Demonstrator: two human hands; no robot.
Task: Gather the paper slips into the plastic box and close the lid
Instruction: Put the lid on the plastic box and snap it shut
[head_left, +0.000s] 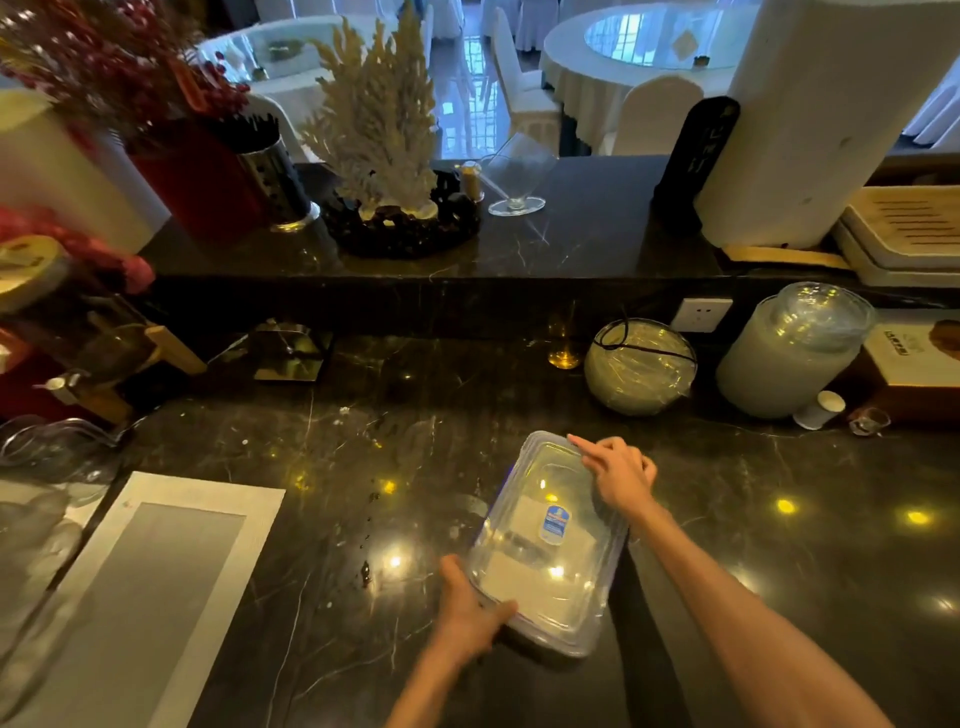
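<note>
1. Plastic box (545, 551): clear, rectangular, with rounded corners and a bluish rim; it lies on the counter (322, 519) near its front edge, right of centre, set at a slant.
2. Lid (558, 470): clear, sits on top of the box; whether it is pressed fully home cannot be told. It bears a small blue label (555, 525).
3. Paper slips (519, 569): pale sheets seen through the lid, inside the box; their number cannot be told.
4. Left hand (470, 608): at the box's near left corner, thumb lying over the rim, fingers curled beneath the edge, holding the box.
5. Right hand (621, 475): at the far right corner, loosely curled, forefinger stretched out along the far edge of the lid; it touches the lid but grips nothing.
6. Counter: dark veined stone, glossy, with spots of reflected light.
7. Grey mat with white border (156, 587): flat on the counter, well to the left of the box.
8. Stack of clear bowls in wrap (641, 366): at the back of the counter, beyond the box.
9. Tall wrapped stack of clear lids or cups (795, 353): right of the bowls, with a small paper cup (821, 409) beside it.
10. Wall socket (702, 314): on the riser behind the bowls.
11. Upper ledge: pale dried-plant ornament (376, 135), metal utensil holder (275, 176), clear glass stand (517, 174).
</note>
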